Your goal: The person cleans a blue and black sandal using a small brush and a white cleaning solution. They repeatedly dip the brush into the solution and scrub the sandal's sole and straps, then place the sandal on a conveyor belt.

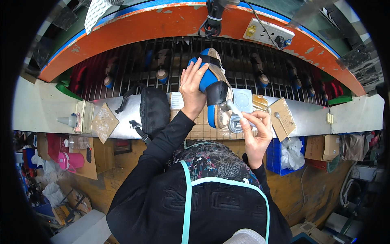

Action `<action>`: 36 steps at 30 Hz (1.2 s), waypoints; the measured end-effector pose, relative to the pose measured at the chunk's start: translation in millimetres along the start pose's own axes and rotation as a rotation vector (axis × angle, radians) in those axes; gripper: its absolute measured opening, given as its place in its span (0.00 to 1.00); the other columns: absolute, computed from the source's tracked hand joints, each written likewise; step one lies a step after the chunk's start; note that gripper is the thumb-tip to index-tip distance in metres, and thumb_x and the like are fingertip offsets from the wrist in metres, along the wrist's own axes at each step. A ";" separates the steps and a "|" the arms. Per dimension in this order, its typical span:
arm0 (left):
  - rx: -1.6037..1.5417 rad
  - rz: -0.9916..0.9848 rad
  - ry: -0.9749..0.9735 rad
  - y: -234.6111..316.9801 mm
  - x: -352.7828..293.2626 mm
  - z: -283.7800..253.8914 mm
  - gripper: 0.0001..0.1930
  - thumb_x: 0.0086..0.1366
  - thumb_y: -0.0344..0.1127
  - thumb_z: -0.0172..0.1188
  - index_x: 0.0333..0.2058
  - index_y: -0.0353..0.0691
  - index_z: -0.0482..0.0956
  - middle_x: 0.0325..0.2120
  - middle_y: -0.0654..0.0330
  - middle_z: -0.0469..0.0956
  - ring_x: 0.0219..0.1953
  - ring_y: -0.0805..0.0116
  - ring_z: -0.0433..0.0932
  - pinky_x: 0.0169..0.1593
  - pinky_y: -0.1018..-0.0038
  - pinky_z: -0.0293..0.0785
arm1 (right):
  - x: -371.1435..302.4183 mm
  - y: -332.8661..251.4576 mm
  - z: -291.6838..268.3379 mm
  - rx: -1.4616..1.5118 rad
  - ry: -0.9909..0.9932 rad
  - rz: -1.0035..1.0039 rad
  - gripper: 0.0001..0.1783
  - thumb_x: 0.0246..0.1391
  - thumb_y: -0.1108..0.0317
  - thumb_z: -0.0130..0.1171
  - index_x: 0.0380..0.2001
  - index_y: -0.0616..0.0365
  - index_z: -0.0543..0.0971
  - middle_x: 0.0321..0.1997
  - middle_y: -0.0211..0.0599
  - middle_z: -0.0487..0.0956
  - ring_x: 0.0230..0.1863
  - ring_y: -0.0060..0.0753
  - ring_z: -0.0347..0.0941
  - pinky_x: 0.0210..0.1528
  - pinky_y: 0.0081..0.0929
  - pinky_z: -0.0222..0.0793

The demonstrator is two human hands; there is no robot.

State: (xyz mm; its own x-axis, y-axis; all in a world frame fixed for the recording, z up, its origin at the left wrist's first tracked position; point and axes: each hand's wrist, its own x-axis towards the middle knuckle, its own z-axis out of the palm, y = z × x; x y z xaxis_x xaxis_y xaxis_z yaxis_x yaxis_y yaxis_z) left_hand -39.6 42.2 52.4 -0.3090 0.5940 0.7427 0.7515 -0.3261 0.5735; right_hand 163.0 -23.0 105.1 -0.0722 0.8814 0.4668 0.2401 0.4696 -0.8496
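My left hand (192, 87) is wrapped over the blue last of a black-strapped sandal (217, 92), keeping it tilted above the bench with its pale underside facing right. Between the fingertips of my right hand (258, 137) is a slim white brush (233, 108). The brush's head meets or nearly meets the sandal's lower edge; its bristles cannot be made out. Just under the brush stands a small round grey pot (235, 124), partly hidden by the right fingers. Behind it lies a translucent square lid or box (243, 100).
A black bag (155, 107) lies left of my left forearm. Several shoes on lasts rest on the metal-rod rack (130, 65) beyond the bench. A cardboard piece with a small brush (283, 118) lies right. A power strip (268, 32) is fixed to the orange beam (162, 23).
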 end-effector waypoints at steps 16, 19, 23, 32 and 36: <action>0.007 -0.165 -0.241 4.3 9.8 -14.8 0.25 0.47 0.35 0.72 0.47 0.48 0.77 0.49 0.56 0.79 0.53 0.55 0.76 0.61 0.40 0.51 | 25.4 10.4 5.4 0.027 -0.068 -0.218 0.11 0.47 0.78 0.67 0.37 0.61 0.84 0.36 0.32 0.72 0.32 0.21 0.69 0.28 0.16 0.64; -0.104 -0.205 -0.362 9.5 15.2 -21.9 0.22 0.48 0.34 0.71 0.43 0.47 0.77 0.40 0.60 0.82 0.47 0.58 0.79 0.60 0.38 0.50 | 36.0 9.8 6.0 0.034 -0.082 -0.252 0.11 0.46 0.78 0.68 0.36 0.61 0.84 0.35 0.33 0.72 0.31 0.21 0.69 0.29 0.17 0.65; -0.276 -0.255 -0.479 9.8 18.5 -29.6 0.19 0.46 0.31 0.70 0.40 0.43 0.77 0.29 0.56 0.83 0.38 0.51 0.81 0.48 0.57 0.73 | 53.2 9.1 6.7 0.011 -0.099 -0.340 0.10 0.45 0.77 0.68 0.35 0.61 0.84 0.36 0.33 0.73 0.31 0.22 0.69 0.29 0.17 0.65; -0.360 -0.464 -0.922 5.4 20.6 -34.7 0.30 0.31 0.25 0.76 0.41 0.39 0.81 0.36 0.53 0.83 0.43 0.58 0.81 0.48 0.67 0.75 | 79.2 7.0 6.2 -0.034 -0.169 -0.371 0.12 0.43 0.75 0.70 0.35 0.56 0.85 0.34 0.31 0.75 0.30 0.22 0.67 0.31 0.18 0.63; -0.450 -0.513 -1.220 8.2 26.0 -40.8 0.32 0.31 0.23 0.76 0.42 0.40 0.81 0.37 0.56 0.83 0.42 0.64 0.81 0.48 0.69 0.75 | 84.6 8.1 6.5 -0.063 -0.184 -0.396 0.12 0.43 0.75 0.70 0.35 0.56 0.85 0.34 0.31 0.75 0.30 0.21 0.66 0.31 0.18 0.62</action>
State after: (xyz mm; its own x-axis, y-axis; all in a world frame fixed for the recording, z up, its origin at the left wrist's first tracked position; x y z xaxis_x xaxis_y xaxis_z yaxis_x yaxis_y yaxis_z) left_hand -65.3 25.0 90.5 0.3817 0.8994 -0.2130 0.3889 0.0527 0.9197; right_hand 152.5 55.8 136.2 -0.3407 0.6312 0.6968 0.2175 0.7739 -0.5948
